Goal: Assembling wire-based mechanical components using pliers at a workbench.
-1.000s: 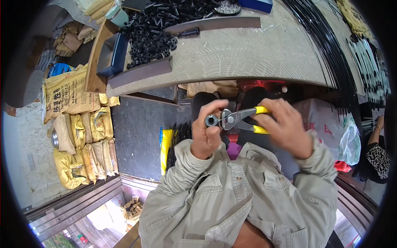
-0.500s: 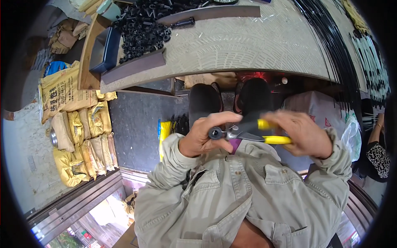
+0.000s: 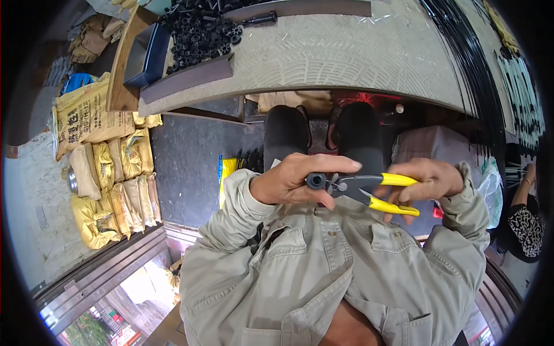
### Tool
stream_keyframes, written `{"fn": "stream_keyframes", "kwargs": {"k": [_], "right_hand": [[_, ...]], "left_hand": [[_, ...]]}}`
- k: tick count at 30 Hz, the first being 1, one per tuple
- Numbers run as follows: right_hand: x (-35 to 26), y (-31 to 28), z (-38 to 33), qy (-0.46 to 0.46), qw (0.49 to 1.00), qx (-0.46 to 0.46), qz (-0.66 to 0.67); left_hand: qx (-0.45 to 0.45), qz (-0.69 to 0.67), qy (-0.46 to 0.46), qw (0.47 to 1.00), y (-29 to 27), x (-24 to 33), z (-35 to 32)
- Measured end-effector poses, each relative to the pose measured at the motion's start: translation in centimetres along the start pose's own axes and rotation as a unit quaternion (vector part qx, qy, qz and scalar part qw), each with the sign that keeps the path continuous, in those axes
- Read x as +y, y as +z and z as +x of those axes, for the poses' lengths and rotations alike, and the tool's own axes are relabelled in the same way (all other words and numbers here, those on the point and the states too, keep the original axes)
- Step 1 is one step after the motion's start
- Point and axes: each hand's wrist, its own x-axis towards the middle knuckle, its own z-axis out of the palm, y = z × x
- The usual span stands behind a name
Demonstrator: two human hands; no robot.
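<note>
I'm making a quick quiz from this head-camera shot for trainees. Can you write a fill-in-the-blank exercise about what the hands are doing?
1. The right hand grips pliers whose handles are coloured ____.
2. The left hand pinches a small black ring-shaped part at the ____ of the pliers.
3. The pile of black parts lies on the ____, beside a dark blue tray.

Missing words: yellow; jaws; table

The person wears a khaki button-up jacket with chest pockets and black shoes.
</note>
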Motion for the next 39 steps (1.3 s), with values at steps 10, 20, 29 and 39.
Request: {"fn": "stream_keyframes", "kwargs": {"k": [10, 20, 29, 39], "right_hand": [[1.2, 1.4, 3.6, -0.192, 0.637, 0.41, -0.624], [5.7, 0.8, 9.3, -0.296, 0.782, 0.438, -0.331], [-4.1, -14.1, 7.3, -0.278, 0.547, 0.656, -0.439], [-11.0, -23.8, 14.4, -0.03, 0.516, 0.639, -0.57]], "left_hand": [[0.154, 0.121, -0.016, 0.981, 1.8, -0.6, -0.4], [0.352, 0.071, -0.03, 0.933, 3.0, -2.4, 0.4], [0.308, 0.074, -0.04, 0.948, 2.5, -2.0, 0.6], [0.291, 0.032, -0.025, 0.956, 0.8, -2.8, 0.0]]}}
